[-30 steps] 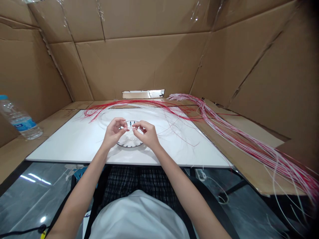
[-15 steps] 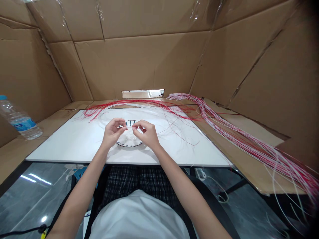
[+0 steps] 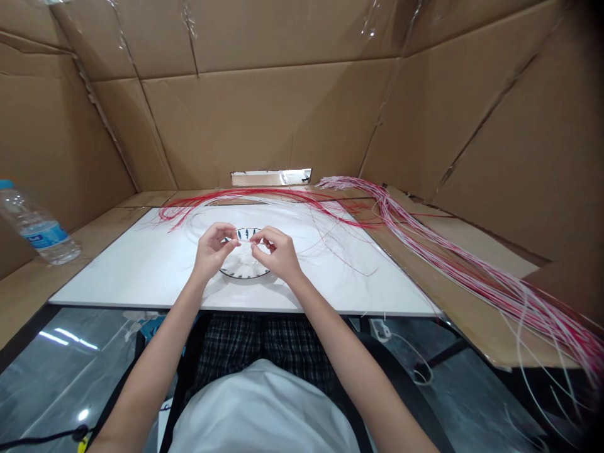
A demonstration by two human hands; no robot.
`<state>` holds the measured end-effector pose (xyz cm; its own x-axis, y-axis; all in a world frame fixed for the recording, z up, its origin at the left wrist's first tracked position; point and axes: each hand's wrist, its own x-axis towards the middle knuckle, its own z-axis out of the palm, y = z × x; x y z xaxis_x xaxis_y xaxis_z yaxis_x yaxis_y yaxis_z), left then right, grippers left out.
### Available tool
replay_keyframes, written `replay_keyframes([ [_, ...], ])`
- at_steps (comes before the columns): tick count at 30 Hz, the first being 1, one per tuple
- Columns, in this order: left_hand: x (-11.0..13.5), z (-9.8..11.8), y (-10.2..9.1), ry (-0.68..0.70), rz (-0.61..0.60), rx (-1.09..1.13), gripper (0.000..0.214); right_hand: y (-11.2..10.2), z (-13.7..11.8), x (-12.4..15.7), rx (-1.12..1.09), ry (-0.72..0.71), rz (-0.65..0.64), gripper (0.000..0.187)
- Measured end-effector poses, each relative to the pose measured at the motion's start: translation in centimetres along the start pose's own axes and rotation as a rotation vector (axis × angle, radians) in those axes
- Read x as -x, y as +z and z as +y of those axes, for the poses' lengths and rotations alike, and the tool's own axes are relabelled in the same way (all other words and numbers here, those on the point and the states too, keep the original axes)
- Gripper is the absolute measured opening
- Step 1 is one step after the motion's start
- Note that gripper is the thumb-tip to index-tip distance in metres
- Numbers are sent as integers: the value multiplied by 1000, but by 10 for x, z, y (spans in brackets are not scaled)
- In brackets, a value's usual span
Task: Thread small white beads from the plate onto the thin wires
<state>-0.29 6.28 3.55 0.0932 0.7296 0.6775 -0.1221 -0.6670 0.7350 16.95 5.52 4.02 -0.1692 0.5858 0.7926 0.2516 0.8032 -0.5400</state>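
Over a white plate with a dark patterned rim (image 3: 245,275), my left hand (image 3: 210,251) and my right hand (image 3: 280,253) face each other, fingertips close together. Each hand is closed in a pinch of thumb and forefinger. A thin, pale thing spans the small gap between them, too fine to name. Small clear or whitish pieces (image 3: 244,264) lie in the plate, partly hidden by the fingers.
Loose red and white wires (image 3: 236,194) curve along the back of the white board (image 3: 127,264). A thick bundle of such wires (image 3: 438,251) runs down the right side. At left stands a water bottle (image 3: 44,236). Cardboard walls (image 3: 283,113) enclose the table.
Both hands stay almost in place over the plate, with only slight shifts of the left fingers. The pale thing between the fingertips shows a little more.
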Motion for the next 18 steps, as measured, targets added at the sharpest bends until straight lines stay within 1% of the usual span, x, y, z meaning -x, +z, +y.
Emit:
replay_keyframes([
  [7,0,2,1,-6,7,-14,25,0,2,0,17,-12,-5,4],
  [18,-1,3,3,-4,27,-21,26,-1,0,0,75,-6,7,7],
])
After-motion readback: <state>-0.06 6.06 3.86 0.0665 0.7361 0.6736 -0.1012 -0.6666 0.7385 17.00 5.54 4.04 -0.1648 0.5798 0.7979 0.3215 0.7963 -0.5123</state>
